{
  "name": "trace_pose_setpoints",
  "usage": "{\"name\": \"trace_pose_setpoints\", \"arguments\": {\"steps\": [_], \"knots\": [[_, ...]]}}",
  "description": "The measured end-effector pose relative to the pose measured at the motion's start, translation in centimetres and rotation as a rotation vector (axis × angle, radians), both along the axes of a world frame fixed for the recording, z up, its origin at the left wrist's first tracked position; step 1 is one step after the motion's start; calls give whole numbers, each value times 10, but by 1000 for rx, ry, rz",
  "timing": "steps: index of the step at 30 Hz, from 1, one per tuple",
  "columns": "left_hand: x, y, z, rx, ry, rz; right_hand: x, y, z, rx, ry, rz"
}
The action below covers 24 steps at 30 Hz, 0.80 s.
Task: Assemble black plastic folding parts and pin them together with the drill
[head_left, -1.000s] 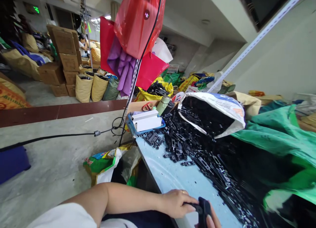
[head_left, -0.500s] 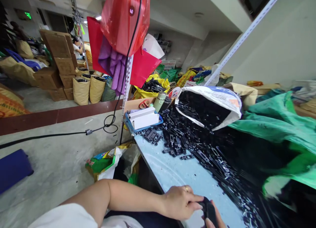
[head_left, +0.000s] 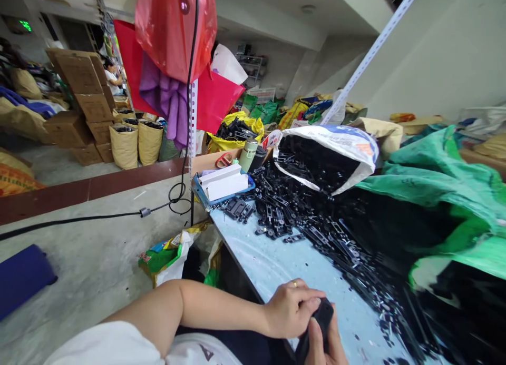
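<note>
Over the near edge of the light blue tabletop [head_left: 253, 254], my left hand [head_left: 288, 309] is closed on the upper end of a dark black plastic part [head_left: 323, 316], its thumb and fingers pressed to it. My right hand [head_left: 330, 344] grips the same part lower down from the right, thumb on the near face and fingers on the far side. The part is elongated; its exact kind I cannot make out, and the hands hide much of it. Beyond the hands lies a long heap of small black plastic parts [head_left: 276, 209].
A white sack [head_left: 366, 149] spills black parts onto the table. A green sack [head_left: 427, 180] lies at the right. At the table's far end are a blue tray [head_left: 251, 186] with a white box [head_left: 225, 186] and a green bottle [head_left: 248, 154]. A black cable [head_left: 185, 159] hangs left.
Both hands, with the black part between them, have risen slightly in view. More of the right hand now shows, its thumb across the part. The camera view has shifted a little.
</note>
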<state>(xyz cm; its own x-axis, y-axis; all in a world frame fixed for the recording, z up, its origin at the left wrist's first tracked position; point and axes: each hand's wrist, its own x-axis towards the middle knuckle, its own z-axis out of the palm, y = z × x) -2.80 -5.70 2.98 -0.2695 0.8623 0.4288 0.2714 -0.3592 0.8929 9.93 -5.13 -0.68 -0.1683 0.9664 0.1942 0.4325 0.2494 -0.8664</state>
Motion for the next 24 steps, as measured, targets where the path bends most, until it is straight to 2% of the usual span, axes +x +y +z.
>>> {"name": "trace_pose_setpoints", "arguments": {"steps": [2,4,7,10,12,14,16,18,21,24], "knots": [[1,0,1,23,21,10,0,0,1,35,-22,15],[2,2,1,13,45,3,4,6,-2,2,-30,36],[3,7,-4,-152,44,-8,16,24,-8,-156,-38,87],[7,14,-24,-440,-49,-41,35,45,-10,-245,-170,279],[12,14,-43,-581,-123,-9,50,56,-7,-188,-284,389],[12,12,-60,-631,-129,16,62,70,0,-127,-359,378],[5,9,-73,-605,-38,-32,73,92,6,-79,-402,324],[-8,9,-81,-501,143,-22,85,122,11,-49,-435,262],[-20,10,-84,-346,439,5,115,166,15,-24,-539,142],[-17,14,-84,-293,612,-65,151,204,18,59,-736,-49]]}}
